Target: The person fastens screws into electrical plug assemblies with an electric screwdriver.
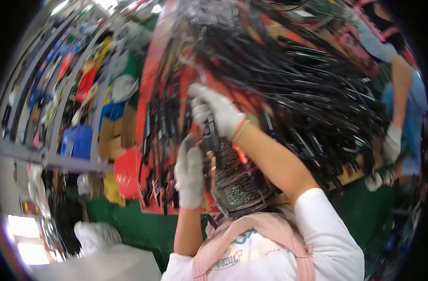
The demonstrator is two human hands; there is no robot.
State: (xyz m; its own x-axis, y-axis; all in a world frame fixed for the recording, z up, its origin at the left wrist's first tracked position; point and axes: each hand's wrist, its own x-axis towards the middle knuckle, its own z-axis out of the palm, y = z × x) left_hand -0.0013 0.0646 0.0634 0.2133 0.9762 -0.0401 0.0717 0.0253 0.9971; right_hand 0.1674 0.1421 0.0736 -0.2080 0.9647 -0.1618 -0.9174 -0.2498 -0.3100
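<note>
Gripping a black strip [211, 133] between them, our gloved right hand [217, 112] closes around its upper part and our gloved left hand [189, 174] wraps the lower end. We see it held upright just above the wire basket [242, 187], against the red table [151, 84] heaped with black cables [298, 89]. A co-worker's gloved hand [392, 143] rests at the heap's right edge.

Both forearms rise from the lower edge, bare below white short sleeves. The left hand [189, 175], in a white glove, is raised with its fingers curled closed, back toward the camera. The right hand [217, 112], also white-gloved, reaches higher and farther forward, fingers bent in a grip, wrist slightly flexed.
</note>
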